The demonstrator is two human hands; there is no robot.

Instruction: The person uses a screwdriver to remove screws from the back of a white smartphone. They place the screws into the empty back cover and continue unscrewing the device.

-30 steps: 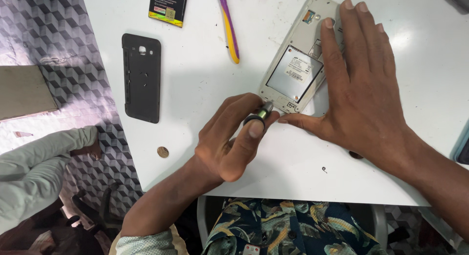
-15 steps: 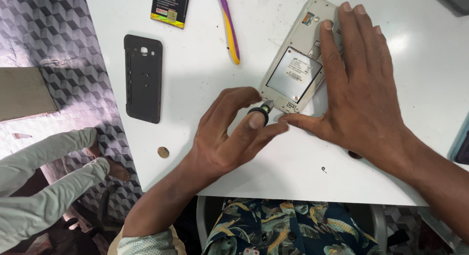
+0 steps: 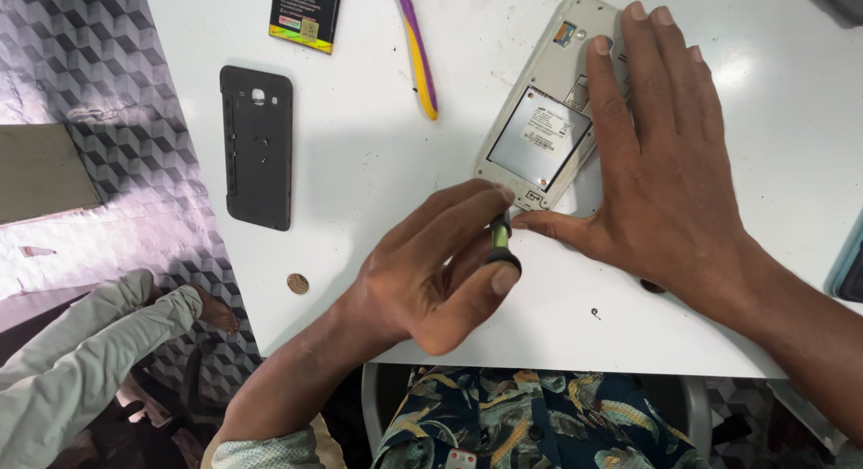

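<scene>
Where fingers cover: screwdriver tip.

A white bench is filling most of the frame, its top catching bright light that is glaring at the upper right. Two small round brown caps are sitting in its surface near the left edge. Down the left of the frame, a floor patterned with grey and black cubes is showing, washed pale by light across the middle left. A flat brownish slab is lying on it at the far left.
</scene>
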